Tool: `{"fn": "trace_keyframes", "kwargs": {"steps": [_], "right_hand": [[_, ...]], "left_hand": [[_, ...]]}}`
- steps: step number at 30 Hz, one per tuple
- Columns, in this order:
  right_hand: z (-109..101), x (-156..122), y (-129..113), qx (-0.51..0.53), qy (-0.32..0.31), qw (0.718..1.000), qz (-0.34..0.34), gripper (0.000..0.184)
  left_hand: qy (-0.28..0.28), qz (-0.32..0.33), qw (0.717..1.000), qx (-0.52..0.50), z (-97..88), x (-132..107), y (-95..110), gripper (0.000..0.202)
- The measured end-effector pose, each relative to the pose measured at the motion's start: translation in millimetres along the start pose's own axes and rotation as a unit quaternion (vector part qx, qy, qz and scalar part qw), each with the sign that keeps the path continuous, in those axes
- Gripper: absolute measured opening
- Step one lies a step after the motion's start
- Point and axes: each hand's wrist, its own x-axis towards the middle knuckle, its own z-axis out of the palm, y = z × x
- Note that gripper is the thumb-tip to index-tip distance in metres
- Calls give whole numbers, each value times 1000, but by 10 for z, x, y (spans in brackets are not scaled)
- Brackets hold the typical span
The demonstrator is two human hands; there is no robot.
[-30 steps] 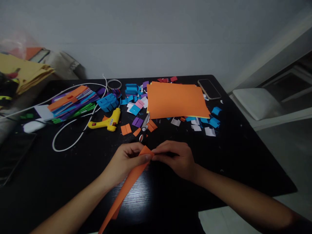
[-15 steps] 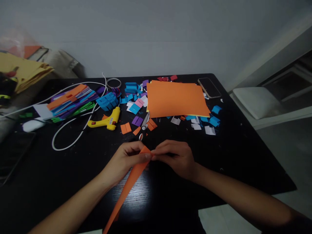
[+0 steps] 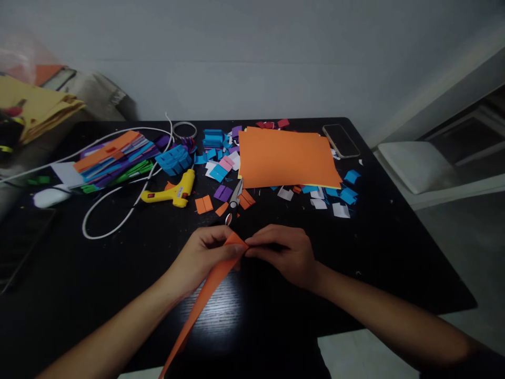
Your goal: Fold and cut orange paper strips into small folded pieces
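Head view. Black table [image 3: 98, 284] set against a plain grey-white wall; light floor and a pale cushion [image 3: 414, 163] to the right.

Left hand [image 3: 203, 258]: fingers curled in close, thumb and fingertips pinched on the upper end of a long orange paper strip [image 3: 205, 295]. Almost no gap between thumb and fingers.

Right hand [image 3: 286, 252]: fingers bent and drawn together, tips meeting the same upper end of the strip from the other side. Both hands touch at the strip's folded tip, near the table's front middle.

The strip runs from that tip down and left across the table, past its near edge, toward the bottom of the frame.

Just behind the hands: scissors [image 3: 234, 200], partly hidden among small orange squares. Further back, a large orange sheet [image 3: 286, 158] lying flat, with blue, white, purple and red paper scraps around its edges. A dark phone [image 3: 341, 140] lies screen up at the back right.

Left of centre: yellow glue gun [image 3: 171, 192] on its side, white cord [image 3: 114, 221] looped beside it. A fan of coloured paper strips [image 3: 112, 160] behind the cord. A white mouse [image 3: 49, 197] near the left edge.

Writing: the glue gun carries a small label, too small to read. No other legible text.
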Motion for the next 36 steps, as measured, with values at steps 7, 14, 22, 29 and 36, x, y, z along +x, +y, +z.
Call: {"fn": "trace_keyframes", "kwargs": {"steps": [7, 14, 22, 29, 36], "right_hand": [[13, -10, 14, 6, 4, 1000, -1, 14], [8, -23, 8, 15, 2, 1000, 8, 16], [22, -31, 26, 21, -7, 1000, 10, 14], [28, -32, 26, 22, -4, 1000, 8, 13], [25, -41, 40, 21, -7, 1000, 14, 12]], "left_hand": [[2, 6, 1000, 5, 7, 3, 1, 19], [-3, 5, 1000, 20, -9, 1, -23, 20], [-5, 11, 999, 47, -24, -1, -15, 20], [-4, 16, 999, 51, -21, 3, -3, 18], [-1, 10, 999, 51, -23, 10, -2, 18]]}}
